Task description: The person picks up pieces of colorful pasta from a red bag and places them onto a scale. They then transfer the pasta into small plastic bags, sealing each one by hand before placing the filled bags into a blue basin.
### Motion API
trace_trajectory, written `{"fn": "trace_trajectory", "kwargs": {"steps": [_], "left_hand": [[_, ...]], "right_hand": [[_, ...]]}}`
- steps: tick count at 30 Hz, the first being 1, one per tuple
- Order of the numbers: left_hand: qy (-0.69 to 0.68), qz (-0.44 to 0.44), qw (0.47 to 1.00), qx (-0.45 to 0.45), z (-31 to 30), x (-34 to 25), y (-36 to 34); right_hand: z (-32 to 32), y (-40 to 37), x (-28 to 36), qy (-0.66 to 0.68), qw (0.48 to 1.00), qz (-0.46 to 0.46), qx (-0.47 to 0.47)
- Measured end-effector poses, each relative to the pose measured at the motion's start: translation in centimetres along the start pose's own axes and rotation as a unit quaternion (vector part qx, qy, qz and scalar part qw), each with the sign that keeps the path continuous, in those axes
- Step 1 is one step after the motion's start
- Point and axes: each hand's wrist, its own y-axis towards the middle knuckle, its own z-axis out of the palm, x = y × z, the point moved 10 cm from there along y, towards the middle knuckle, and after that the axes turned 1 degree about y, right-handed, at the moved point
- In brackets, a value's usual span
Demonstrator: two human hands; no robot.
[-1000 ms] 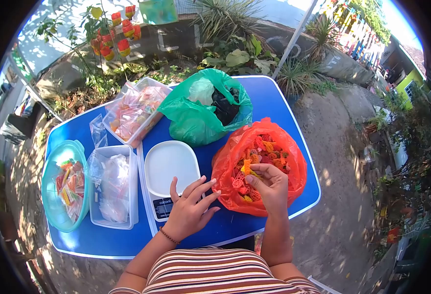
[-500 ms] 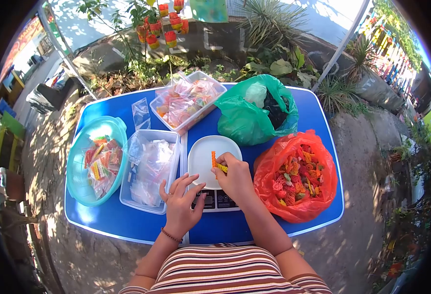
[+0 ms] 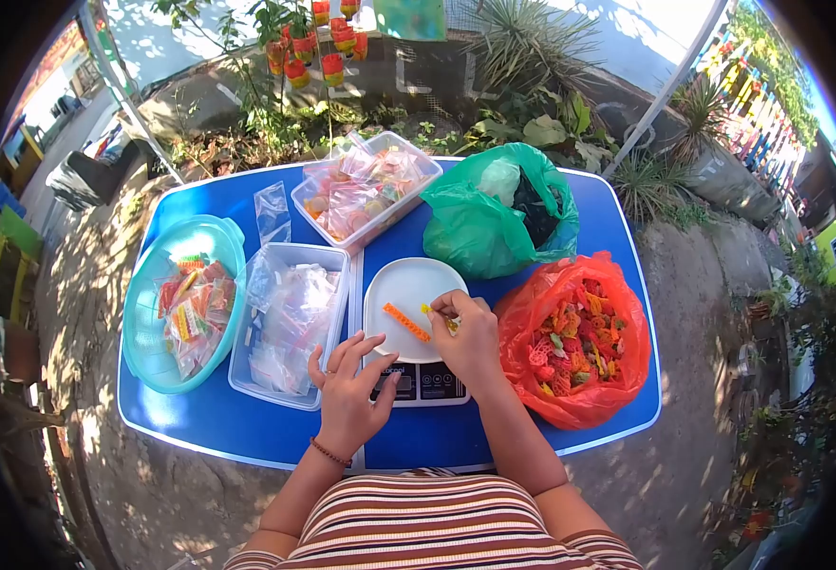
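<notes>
An orange strip (image 3: 406, 322) lies slantwise on the white plate of the scale (image 3: 397, 285). My right hand (image 3: 468, 337) is over the plate's right side, its fingers pinched on a small yellow piece (image 3: 427, 310), mostly covered by the fingers. Near the plate's lower left edge is my left hand (image 3: 349, 389), fingers spread and holding nothing. Beside it stands a clear tub (image 3: 340, 323) of empty plastic packets. An open red bag (image 3: 570, 413) of colourful pieces sits to the right.
On the blue table (image 3: 418, 442) are a turquoise basket (image 3: 136, 328) with filled packets, another clear tub (image 3: 380, 231) of filled packets behind, and a green bag (image 3: 470, 233) at the back right. A loose clear packet (image 3: 272, 214) lies at the back left.
The orange strip has left my right hand and now lies on the plate. My right hand has shifted slightly right, with the yellow piece still between its fingers.
</notes>
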Motion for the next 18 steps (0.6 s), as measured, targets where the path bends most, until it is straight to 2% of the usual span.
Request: {"fn": "trace_trajectory", "kwargs": {"steps": [4, 11, 15, 18], "left_hand": [[0.001, 0.007, 1.0, 0.006, 0.3, -0.4, 0.1], [-0.014, 0.023, 0.999, 0.026, 1.5, -1.2, 0.3], [-0.028, 0.081, 0.995, 0.042, 2.6, -3.7, 0.6], [-0.039, 0.141, 0.986, 0.084, 4.5, -6.5, 0.5]], "right_hand": [[0.9, 0.1, -0.4, 0.039, 0.999, 0.014, 0.013], [-1.9, -1.8, 3.9, -0.041, 0.99, -0.131, -0.034], [-7.2, -3.6, 4.7, -0.044, 0.987, -0.131, -0.084], [-13.0, -4.7, 2.6, -0.089, 0.979, -0.088, -0.163]]}}
